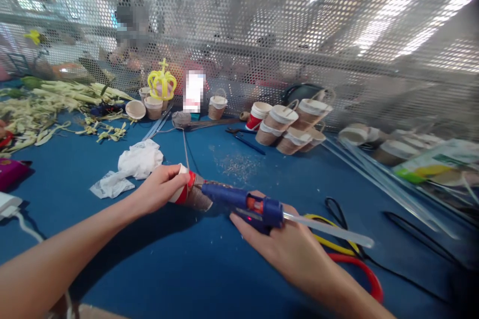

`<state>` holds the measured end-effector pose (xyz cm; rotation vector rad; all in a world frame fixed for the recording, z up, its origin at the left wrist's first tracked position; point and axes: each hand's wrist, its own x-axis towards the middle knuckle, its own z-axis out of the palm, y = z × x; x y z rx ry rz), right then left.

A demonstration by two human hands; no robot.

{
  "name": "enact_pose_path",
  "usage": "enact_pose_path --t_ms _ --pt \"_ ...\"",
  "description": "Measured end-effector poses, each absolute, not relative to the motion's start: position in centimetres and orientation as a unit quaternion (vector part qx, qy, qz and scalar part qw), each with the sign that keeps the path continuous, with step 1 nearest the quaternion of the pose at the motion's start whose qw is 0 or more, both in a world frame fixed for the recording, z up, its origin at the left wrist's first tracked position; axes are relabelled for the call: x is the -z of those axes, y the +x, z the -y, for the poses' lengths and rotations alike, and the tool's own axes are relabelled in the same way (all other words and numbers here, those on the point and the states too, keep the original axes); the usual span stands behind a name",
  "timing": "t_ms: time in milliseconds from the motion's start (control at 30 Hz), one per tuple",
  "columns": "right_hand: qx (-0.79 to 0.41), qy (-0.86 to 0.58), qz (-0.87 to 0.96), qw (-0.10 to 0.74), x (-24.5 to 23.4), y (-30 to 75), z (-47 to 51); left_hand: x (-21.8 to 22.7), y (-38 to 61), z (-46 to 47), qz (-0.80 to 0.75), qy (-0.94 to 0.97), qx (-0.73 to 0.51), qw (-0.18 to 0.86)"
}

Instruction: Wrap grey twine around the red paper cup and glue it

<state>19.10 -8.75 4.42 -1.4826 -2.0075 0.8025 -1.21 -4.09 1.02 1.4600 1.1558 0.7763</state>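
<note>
My left hand [164, 185] grips a red and white paper cup [182, 193] lying tilted on its side, its lower part wound with brown twine. A strand of twine [185, 149] runs from the cup back to a grey-brown ball of twine [181, 118]. In my right hand [279, 237] is a blue hot glue gun [243, 203] with a clear glue stick [333, 229] sticking out of its rear. The gun's nozzle meets the cup near the edge of the wound twine; whether it touches cannot be made out. A small red light glows on the gun.
Twine-wrapped cups [277, 119] stand stacked at the back right, near pliers [245, 140]. White crumpled tissue [140, 159] lies left. Scissors with red and yellow handles [368, 271] and a black cord lie by my right forearm. Long glue sticks [389, 189] are at right. A perforated metal screen [239, 25] bounds the back.
</note>
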Motion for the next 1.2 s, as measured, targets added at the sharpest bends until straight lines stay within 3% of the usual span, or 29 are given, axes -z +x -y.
enact_pose_path --t_ms 333,1200 --pt "-0.265 -0.533 0.775 0.214 -2.7 19.7 9.4 -1.1 -1.1 4.1 -0.494 0.6 -0.326 0.539" --pt "-0.225 -0.508 0.808 0.196 -3.5 19.8 9.5 -1.4 -1.3 4.3 -0.448 0.678 -0.294 0.504"
